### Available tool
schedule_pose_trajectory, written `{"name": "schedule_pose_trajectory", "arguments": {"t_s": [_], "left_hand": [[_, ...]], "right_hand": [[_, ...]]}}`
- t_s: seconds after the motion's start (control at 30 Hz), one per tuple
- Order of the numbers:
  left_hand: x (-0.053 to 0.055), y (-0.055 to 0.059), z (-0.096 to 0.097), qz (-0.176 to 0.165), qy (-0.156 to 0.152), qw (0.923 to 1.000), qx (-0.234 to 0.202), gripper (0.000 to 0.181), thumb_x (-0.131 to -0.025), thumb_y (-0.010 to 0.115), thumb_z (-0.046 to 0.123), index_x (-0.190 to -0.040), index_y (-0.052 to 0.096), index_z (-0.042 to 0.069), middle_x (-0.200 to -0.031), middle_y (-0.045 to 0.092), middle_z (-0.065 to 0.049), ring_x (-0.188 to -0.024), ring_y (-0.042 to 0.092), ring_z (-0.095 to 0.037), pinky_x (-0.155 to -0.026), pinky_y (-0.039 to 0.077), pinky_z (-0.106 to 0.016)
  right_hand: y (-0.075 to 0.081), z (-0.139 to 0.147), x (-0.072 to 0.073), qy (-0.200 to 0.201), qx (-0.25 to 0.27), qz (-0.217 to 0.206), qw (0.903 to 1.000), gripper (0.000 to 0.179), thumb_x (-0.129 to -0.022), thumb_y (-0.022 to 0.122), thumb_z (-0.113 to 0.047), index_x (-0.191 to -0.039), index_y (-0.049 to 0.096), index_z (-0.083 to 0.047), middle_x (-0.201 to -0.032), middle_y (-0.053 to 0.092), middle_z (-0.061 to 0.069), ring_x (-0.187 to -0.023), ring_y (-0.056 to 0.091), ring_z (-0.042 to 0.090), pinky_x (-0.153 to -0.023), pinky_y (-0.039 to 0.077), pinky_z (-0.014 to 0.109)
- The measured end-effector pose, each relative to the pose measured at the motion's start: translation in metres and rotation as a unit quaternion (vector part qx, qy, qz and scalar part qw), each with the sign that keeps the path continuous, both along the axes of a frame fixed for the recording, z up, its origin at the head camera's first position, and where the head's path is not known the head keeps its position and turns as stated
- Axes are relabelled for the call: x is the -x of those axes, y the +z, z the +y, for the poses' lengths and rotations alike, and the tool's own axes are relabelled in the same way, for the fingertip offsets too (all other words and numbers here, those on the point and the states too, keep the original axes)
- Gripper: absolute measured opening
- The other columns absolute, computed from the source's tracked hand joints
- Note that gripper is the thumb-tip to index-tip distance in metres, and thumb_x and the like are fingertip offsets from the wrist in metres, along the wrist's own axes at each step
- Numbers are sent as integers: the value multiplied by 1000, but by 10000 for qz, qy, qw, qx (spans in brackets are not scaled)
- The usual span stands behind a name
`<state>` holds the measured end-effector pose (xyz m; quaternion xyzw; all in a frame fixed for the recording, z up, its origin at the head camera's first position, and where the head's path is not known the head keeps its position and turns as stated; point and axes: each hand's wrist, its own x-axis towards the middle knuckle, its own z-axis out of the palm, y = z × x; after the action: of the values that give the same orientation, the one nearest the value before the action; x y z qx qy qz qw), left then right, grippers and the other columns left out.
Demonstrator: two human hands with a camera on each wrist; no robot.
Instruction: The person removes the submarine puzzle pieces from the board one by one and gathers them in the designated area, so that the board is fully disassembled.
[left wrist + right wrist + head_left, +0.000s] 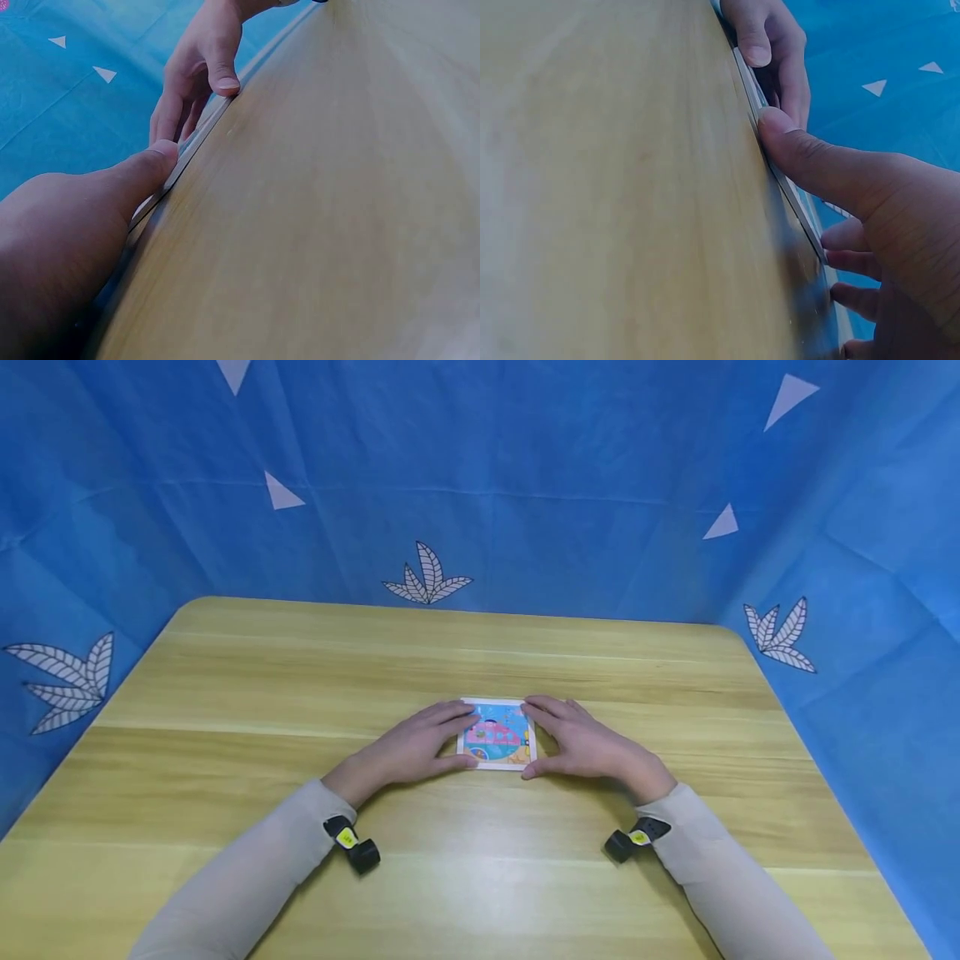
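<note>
A small, flat jigsaw puzzle with a white border lies on the wooden table, showing a pink shape on a blue scene. My left hand grips its left side, thumb at the near corner and fingertips over the far left part. On the opposite side my right hand holds the board the same way, its thumb by the near right corner. From the left wrist, the board's thin edge runs between both thumbs. The right wrist view shows the right thumb against that near edge, with other fingers partly hidden.
The wooden table spreads around the puzzle on all sides. Blue cloth with white triangles and leaf prints hangs behind and beside it. Each sleeved wrist carries a small black camera on a strap.
</note>
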<state>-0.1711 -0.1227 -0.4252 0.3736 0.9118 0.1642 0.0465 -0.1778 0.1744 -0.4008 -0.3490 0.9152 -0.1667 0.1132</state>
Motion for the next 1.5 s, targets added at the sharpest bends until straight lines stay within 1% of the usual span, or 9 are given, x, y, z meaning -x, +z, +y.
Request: {"name": "schedule_pose_trajectory", "arguments": {"t_s": [0.13,0.37,0.6,0.8,0.97,1.07,1.3,1.4,1.5], "left_hand": [[2,1,-1,25,32,10000,-28,77,-94,46,64,-151,39,13,-157,33,-6,-145,25,-26,-119,19,-41],[5,1,-3,-57,23,10000,-61,77,-94,48,63,-151,39,12,-157,33,-7,-146,23,-26,-120,13,-42],[16,3,0,203,-88,9997,-118,75,-94,53,59,-150,41,11,-154,36,-7,-144,26,-26,-119,18,-42],[21,3,3,-4,-149,9999,-71,79,-92,51,64,-151,39,12,-156,34,-6,-145,23,-26,-119,19,-42],[22,4,7,-146,-232,9996,19,85,-90,47,70,-152,36,12,-157,32,-6,-146,23,-27,-119,19,-41],[22,5,9,-117,-275,9995,125,88,-90,45,72,-153,35,12,-157,32,-6,-146,23,-27,-119,18,-40],[21,4,9,-191,-181,9991,319,88,-90,44,73,-154,31,13,-159,27,-3,-147,18,-26,-120,15,-38],[20,3,9,-184,-173,9992,298,88,-90,44,72,-154,32,13,-159,27,-3,-147,18,-26,-120,16,-39],[20,2,9,-77,-190,9994,266,87,-91,44,71,-154,33,12,-159,28,-4,-147,20,-26,-119,17,-39]], "right_hand": [[0,-3,4,-10,23,100,9999,103,-78,69,-65,-153,31,-5,-156,29,12,-142,28,32,-116,18,56],[1,-9,6,38,1,-68,10000,102,-80,71,-62,-153,30,-4,-156,28,14,-143,25,33,-117,17,56],[3,-13,13,91,-19,65,9999,101,-80,71,-61,-153,30,-4,-156,29,14,-144,24,32,-117,17,54],[1,-15,16,95,-88,54,9999,102,-81,68,-64,-154,29,-5,-156,28,13,-144,24,32,-117,16,54],[1,-16,16,110,-133,95,9998,103,-80,68,-65,-153,30,-4,-155,30,14,-143,24,32,-118,17,52],[2,-16,16,78,-145,134,9998,103,-79,69,-65,-153,31,-4,-154,31,14,-143,25,32,-118,17,51],[3,-15,15,71,-39,110,9999,104,-78,69,-66,-152,32,-3,-153,32,15,-141,27,34,-116,20,53],[3,-15,16,0,49,121,9999,97,-81,70,-62,-150,37,-3,-151,36,15,-139,32,35,-115,26,51],[5,-16,19,-142,178,159,9996,86,-85,70,-55,-147,42,-2,-148,41,15,-136,37,34,-113,31,48]]}}
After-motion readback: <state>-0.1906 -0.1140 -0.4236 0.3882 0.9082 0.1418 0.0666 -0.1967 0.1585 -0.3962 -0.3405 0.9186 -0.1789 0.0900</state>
